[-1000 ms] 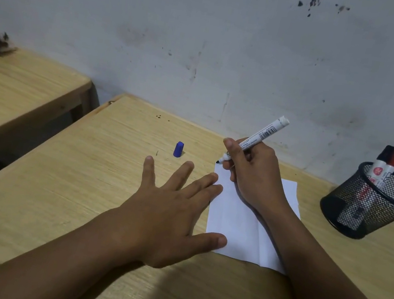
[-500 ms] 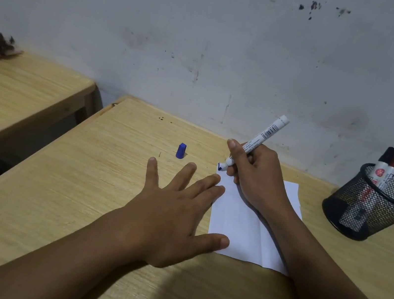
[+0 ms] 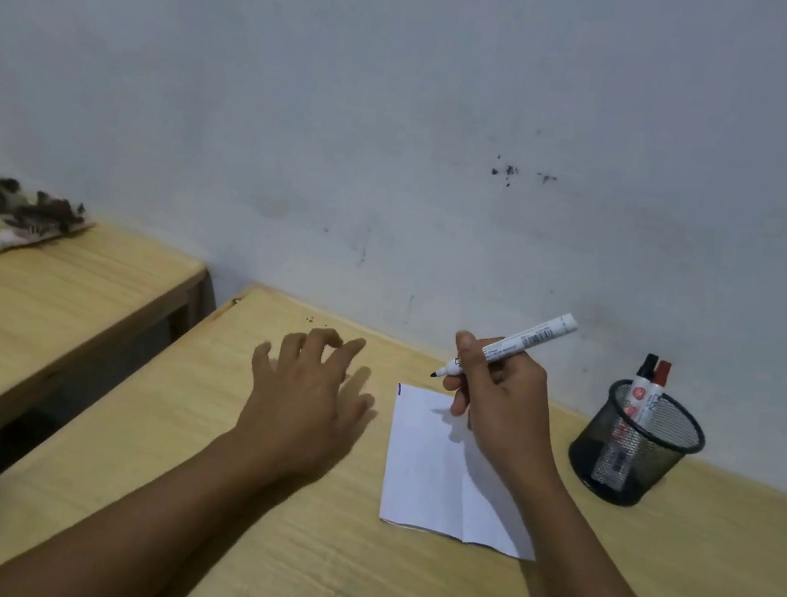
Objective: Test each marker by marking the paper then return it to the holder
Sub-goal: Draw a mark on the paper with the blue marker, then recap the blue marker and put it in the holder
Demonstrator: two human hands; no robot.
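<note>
Head view: our right hand (image 3: 498,409) is closed around a white marker (image 3: 511,346), uncapped, its dark tip pointing to nine o'clock and lifted just off the far edge of the paper (image 3: 436,467); a small blue mark (image 3: 399,389) sits at the paper's far-left corner; our left hand (image 3: 308,393) is off the paper, at nine o'clock from it, fingers loosely curled and spread over the table (image 3: 284,566), holding nothing that we can see; the mesh holder (image 3: 638,443), at three o'clock from the paper, stands upright with two capped markers (image 3: 647,387), one black, one red.
</note>
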